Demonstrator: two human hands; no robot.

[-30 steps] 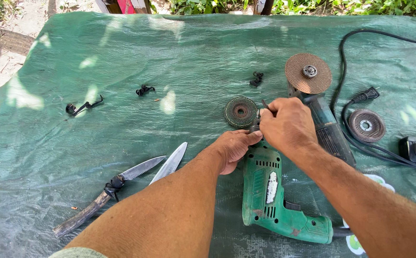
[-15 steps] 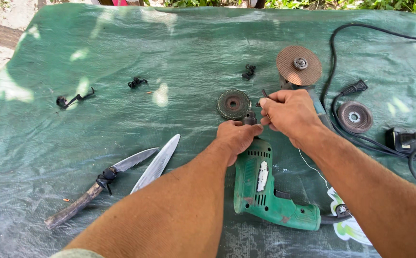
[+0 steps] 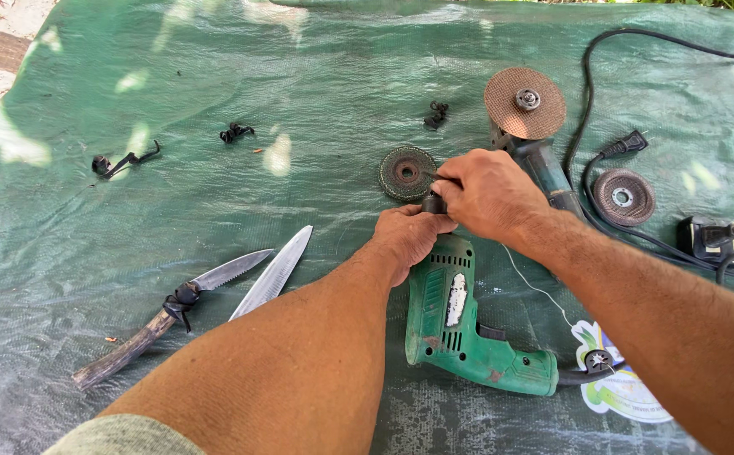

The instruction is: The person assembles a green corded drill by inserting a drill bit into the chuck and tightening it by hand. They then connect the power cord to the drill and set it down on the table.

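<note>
On the green tarp [image 3: 173, 211] lies a green electric drill [image 3: 460, 320] on its side, nose pointing away from the person. The left hand [image 3: 409, 236] is closed around the drill's dark chuck [image 3: 433, 203], while the right hand [image 3: 489, 194] pinches a small dark tool at the chuck. Just beyond them sits a flap disc [image 3: 407, 172], with an angle grinder [image 3: 529, 118] to the right.
</note>
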